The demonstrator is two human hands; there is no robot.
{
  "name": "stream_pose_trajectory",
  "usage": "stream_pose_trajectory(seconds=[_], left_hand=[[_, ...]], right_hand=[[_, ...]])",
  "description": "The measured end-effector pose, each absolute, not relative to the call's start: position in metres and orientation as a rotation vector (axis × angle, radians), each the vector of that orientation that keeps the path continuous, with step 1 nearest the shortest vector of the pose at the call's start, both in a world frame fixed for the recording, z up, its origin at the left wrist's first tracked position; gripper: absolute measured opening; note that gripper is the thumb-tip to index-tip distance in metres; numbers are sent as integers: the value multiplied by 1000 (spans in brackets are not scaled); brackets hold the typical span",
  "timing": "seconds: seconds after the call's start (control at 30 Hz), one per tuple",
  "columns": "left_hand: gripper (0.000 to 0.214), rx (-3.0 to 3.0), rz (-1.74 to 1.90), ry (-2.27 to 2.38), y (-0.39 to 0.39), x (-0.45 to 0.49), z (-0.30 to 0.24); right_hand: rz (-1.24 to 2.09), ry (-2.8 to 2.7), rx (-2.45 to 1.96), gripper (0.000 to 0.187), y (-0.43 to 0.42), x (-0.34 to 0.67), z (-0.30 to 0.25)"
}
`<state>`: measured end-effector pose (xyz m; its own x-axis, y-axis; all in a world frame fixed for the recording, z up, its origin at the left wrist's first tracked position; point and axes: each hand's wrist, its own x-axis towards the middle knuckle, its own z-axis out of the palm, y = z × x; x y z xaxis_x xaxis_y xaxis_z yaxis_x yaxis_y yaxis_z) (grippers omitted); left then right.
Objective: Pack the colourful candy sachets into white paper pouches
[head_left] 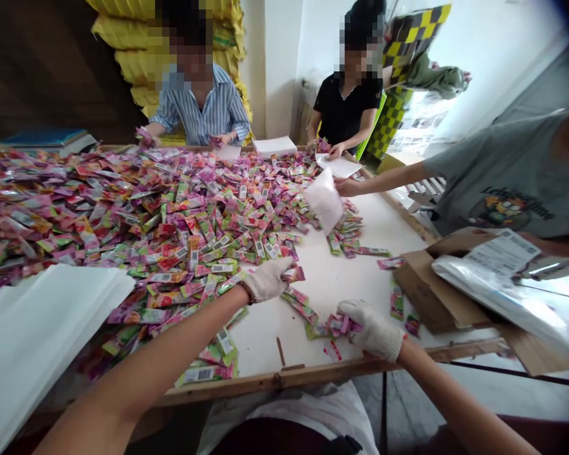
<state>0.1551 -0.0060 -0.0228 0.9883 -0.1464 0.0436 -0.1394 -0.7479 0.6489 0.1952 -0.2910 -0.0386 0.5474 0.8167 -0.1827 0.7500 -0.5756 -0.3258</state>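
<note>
My left hand, in a white knit glove, reaches over the table with its fingers closed round a pink snack sachet. Nearer the front edge, my right hand, also gloved, is closed on several purple-and-pink sachets. Between the hands, a few green-and-pink sachets lie on the white tabletop. A great heap of similar sachets spreads to the left and back. Below my left hand, more sachets lie by the wooden rim.
White sheets or bags are stacked at the left front. An open cardboard box with a plastic-wrapped package stands on the right. A co-worker's hand holds a white bag. Two people sit across the table, handling sachets.
</note>
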Motion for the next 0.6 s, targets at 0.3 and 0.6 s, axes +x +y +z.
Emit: stream_pose_trajectory(seconds=[0.3,0.6], left_hand=[[25,2911,-253,-537,-32,158,-38],[27,2788,-184,-577,-47,123,-29]], right_hand=[[554,-1480,-2591,17,-277,182,-46],[416,-836,-2466,29,-215,252,-41]])
